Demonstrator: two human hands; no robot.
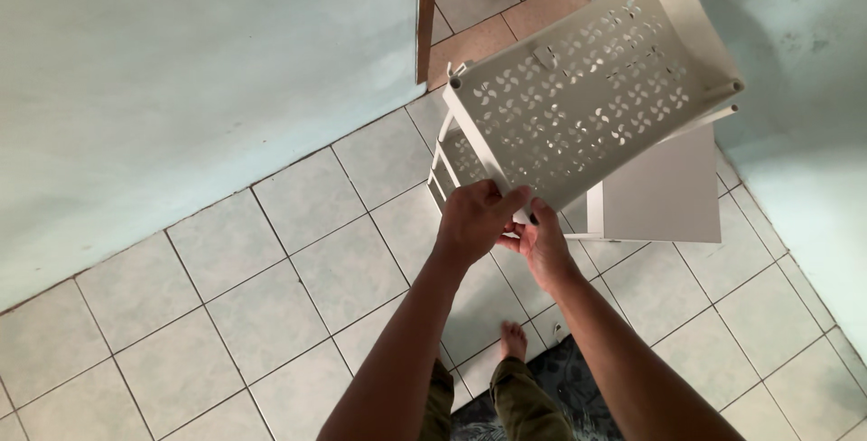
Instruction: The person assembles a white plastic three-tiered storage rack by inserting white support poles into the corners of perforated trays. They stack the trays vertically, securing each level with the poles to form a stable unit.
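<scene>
A white plastic shelf rack [587,89] with a perforated top tray stands on the tiled floor in front of me. My left hand [474,220] grips the near edge of the top tray, fingers curled over its rim. Right beside it, my right hand [540,244] touches the same edge from below, fingers closed around something small that I cannot make out. Lower tiers of the rack [456,161] show under the top tray at the left.
A white flat panel [664,197] stands beside the rack at the right. Pale blue walls [181,71] rise at left and right. A brown door frame [426,8] is behind. My bare foot [513,342] rests on a dark patterned mat [578,387].
</scene>
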